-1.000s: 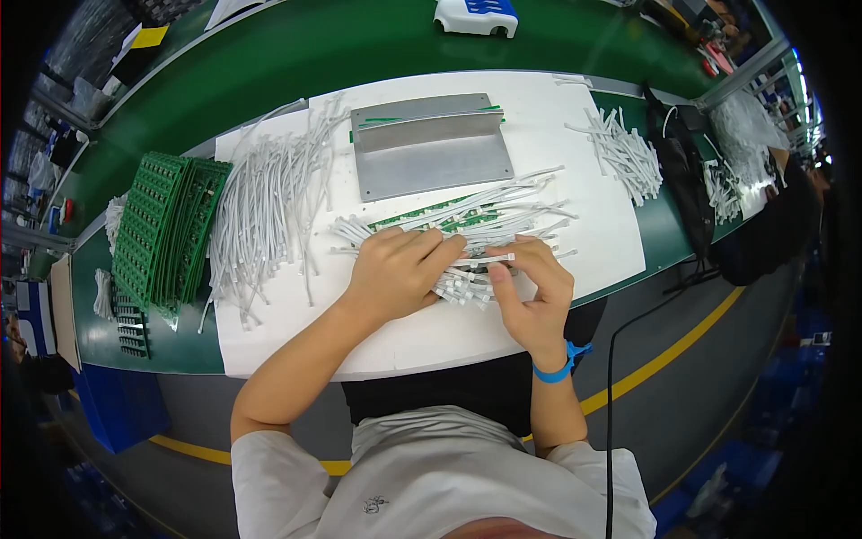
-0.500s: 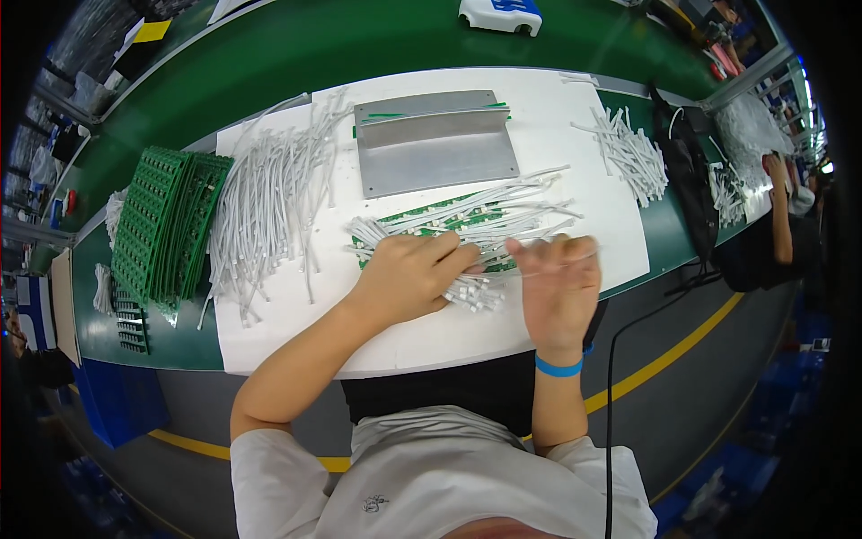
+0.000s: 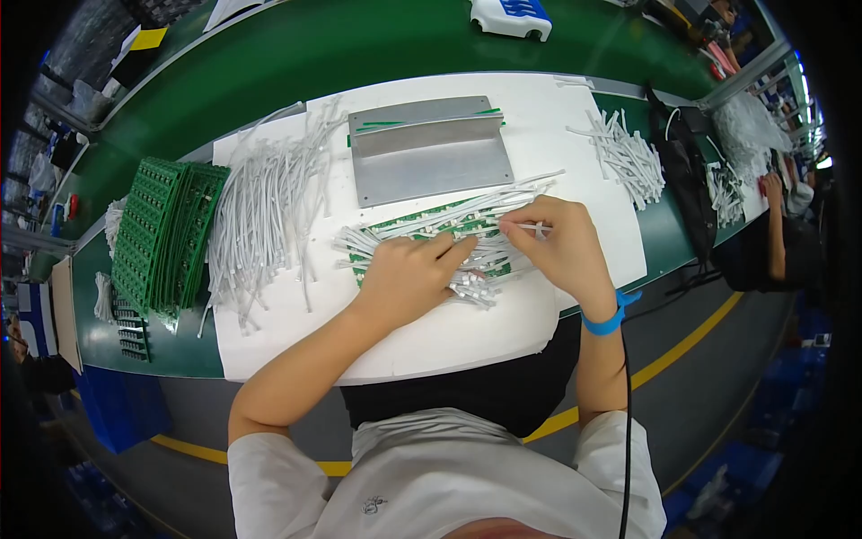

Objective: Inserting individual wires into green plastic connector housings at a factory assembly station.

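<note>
A green circuit board panel [image 3: 395, 218] lies on white paper in front of me, with many short white cables [image 3: 467, 208] across it. My left hand [image 3: 409, 277] rests over the panel's near edge, fingers curled on a bunch of white cables whose connector ends [image 3: 478, 292] poke out below. My right hand [image 3: 567, 244], with a blue wrist strap [image 3: 606, 316], is at the panel's right side. Its thumb and fingertips pinch a white cable [image 3: 537, 226]. Part of the panel is hidden beneath hands and cables.
A grey metal fixture [image 3: 431, 169] with thin green strips stands beyond the panel. Left are a large pile of white cables [image 3: 260, 211] and stacked green boards [image 3: 157, 242]. Another cable pile [image 3: 628, 160] and a black bag [image 3: 687, 180] lie right. A co-worker's arm [image 3: 775, 225] shows far right.
My right hand has moved up and inward from the panel's lower right, its fingers closing in a pinch on a cable. The left hand stays nearly in place.
</note>
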`<state>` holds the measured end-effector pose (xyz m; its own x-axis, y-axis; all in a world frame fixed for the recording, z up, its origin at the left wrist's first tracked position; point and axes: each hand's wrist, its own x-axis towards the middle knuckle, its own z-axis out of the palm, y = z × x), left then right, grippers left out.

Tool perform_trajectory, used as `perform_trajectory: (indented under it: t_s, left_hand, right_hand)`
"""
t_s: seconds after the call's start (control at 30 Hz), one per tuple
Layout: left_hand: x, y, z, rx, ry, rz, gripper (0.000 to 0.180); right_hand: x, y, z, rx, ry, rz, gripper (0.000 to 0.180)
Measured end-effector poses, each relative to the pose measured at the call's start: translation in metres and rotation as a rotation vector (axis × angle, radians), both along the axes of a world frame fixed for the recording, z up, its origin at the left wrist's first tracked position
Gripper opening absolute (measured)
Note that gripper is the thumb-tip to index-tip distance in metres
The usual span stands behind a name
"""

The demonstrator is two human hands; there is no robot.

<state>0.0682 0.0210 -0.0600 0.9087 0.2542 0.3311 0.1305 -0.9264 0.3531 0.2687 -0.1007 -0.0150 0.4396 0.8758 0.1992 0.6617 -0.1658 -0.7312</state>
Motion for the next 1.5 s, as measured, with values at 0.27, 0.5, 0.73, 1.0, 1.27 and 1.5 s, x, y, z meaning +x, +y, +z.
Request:
perform_trajectory:
  t_s: [0.27,0.5,0.73,1.0,1.27,1.5]
  left_hand:
    - [0.0,0.009,0.011,0.028,0.067,-0.021,0.072]
    - [-0.001,0.008,0.006,-0.008,0.067,-0.028,0.085]
    - [0.0,0.008,0.007,-0.027,0.056,-0.019,0.085]
    - [0.002,0.009,0.008,-0.047,0.072,-0.024,0.08]
    - [0.003,0.009,0.009,-0.049,0.069,-0.025,0.079]
    - [0.002,0.009,0.007,-0.049,0.086,-0.022,0.081]
  right_hand:
    - [0.016,0.016,-0.006,-0.208,0.094,0.109,0.013]
    - [0.015,0.016,-0.01,-0.235,0.189,0.144,0.01]
    - [0.011,0.014,-0.023,-0.23,0.295,0.047,0.009]
    - [0.002,0.017,-0.02,-0.233,0.304,0.027,0.008]
    - [0.002,0.015,-0.023,-0.215,0.335,-0.009,0.009]
    - [0.003,0.016,-0.025,-0.203,0.383,-0.016,0.009]
